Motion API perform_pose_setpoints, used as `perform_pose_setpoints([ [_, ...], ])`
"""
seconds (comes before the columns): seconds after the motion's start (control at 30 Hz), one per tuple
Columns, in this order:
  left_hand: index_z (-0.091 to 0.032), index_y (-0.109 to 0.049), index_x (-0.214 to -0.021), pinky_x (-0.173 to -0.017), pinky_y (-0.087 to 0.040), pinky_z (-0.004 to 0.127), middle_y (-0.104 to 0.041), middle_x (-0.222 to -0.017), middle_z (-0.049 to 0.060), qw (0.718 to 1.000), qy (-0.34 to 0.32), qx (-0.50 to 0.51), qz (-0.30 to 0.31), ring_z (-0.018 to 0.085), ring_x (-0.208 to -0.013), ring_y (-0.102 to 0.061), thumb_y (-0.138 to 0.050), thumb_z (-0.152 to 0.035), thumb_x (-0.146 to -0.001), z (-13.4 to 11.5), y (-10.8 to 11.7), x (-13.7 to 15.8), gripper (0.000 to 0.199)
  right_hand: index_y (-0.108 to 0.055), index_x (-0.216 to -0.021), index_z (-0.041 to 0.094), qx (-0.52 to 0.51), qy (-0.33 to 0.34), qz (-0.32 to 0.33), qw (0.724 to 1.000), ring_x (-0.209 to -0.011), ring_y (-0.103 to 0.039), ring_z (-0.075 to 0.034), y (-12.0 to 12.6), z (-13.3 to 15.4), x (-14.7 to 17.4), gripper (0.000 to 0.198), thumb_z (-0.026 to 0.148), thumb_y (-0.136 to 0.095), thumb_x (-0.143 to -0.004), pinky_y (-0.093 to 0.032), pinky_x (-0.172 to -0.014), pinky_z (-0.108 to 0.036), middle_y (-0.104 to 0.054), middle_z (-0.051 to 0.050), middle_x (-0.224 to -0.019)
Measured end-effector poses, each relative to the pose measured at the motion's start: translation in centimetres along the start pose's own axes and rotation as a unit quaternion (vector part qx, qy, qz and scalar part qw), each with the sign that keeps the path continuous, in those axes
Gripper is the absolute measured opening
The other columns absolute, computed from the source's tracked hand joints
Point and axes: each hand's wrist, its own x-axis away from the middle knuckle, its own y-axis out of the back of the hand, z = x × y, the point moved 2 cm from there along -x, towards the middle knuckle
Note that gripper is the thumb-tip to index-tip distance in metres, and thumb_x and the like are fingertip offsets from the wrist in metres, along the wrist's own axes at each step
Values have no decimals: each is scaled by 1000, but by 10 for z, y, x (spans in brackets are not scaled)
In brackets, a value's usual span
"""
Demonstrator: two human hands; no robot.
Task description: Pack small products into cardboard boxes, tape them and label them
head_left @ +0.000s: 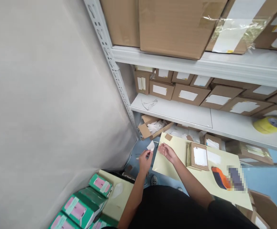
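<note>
Between the fingertips of my left hand (145,160) is a small white slip of paper (150,145), held up over the gap beside the table. My right hand (167,152) hovers just right of it, palm turned up and fingers apart, with nothing in it. Below that hand lies the left end of a pale yellow table (163,167). A small brown cardboard piece (168,137) rests near the table's far left corner. Farther right stands a cardboard box (199,156) with a white label on its top.
An orange and dark tool (220,178) lies on the table at right. White shelving (176,116) with many labelled boxes runs across the back, bearing yellow tape rolls (269,125). An open carton (144,130) sits below. Green boxes (80,208) stack at lower left, beside the wall.
</note>
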Motion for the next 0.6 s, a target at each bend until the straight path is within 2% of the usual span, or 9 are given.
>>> perform_pose_setpoints([
  [0.1, -27, -81, -83, -85, -52, 34, -74, -87, 6, 992, -42, -14, 116, 22, -82, -66, -73, -47, -88, 4, -26, -8, 22, -76, -99, 21, -41, -27, 32, 998, -101, -78, -28, 16, -25, 62, 47, 66, -74, -83, -60, -81, -37, -81, -13, -105],
  [0.2, -29, -83, -83, -95, -52, 40, -74, -89, 8, 970, -99, -42, 219, 25, -91, -67, -76, -41, -86, 4, -71, -5, 14, -76, -99, 22, -77, -9, -11, 997, -105, -76, -27, 31, -25, 101, 50, 70, -71, -84, -59, -85, -39, -81, -12, -106],
  [0.3, -31, -85, -89, -107, -49, 48, -75, -104, 11, 949, -148, -50, 275, 31, -112, -64, -79, -33, -85, -1, -119, 8, 8, -74, -90, 22, -101, 41, -121, 987, -90, -75, -23, 54, -12, 115, 43, 61, -82, -77, -59, -82, -36, -80, -8, -93],
  [0.43, -33, -84, -99, -120, -40, 54, -70, -133, 9, 921, -183, -51, 339, 36, -140, -50, -84, -26, -80, -7, -167, 25, 20, -68, -76, 21, -124, 94, -303, 940, -67, -66, -17, 90, -8, 123, 35, 40, -94, -63, -55, -67, -29, -74, -1, -75],
  [0.5, -32, -83, -104, -121, -41, 52, -66, -140, 8, 909, -172, -46, 377, 34, -141, -50, -89, -28, -75, -3, -182, 28, 30, -66, -74, 21, -152, 103, -361, 914, -62, -63, -15, 106, -11, 129, 35, 38, -94, -62, -53, -62, -27, -73, 0, -72],
  [0.6, -27, -79, -109, -107, -52, 45, -66, -138, 10, 925, -69, -25, 372, 31, -129, -61, -90, -39, -72, 13, -199, 27, 40, -66, -78, 22, -186, 109, -387, 896, -67, -66, -15, 127, -12, 139, 34, 37, -94, -64, -55, -66, -25, -76, -1, -80],
])
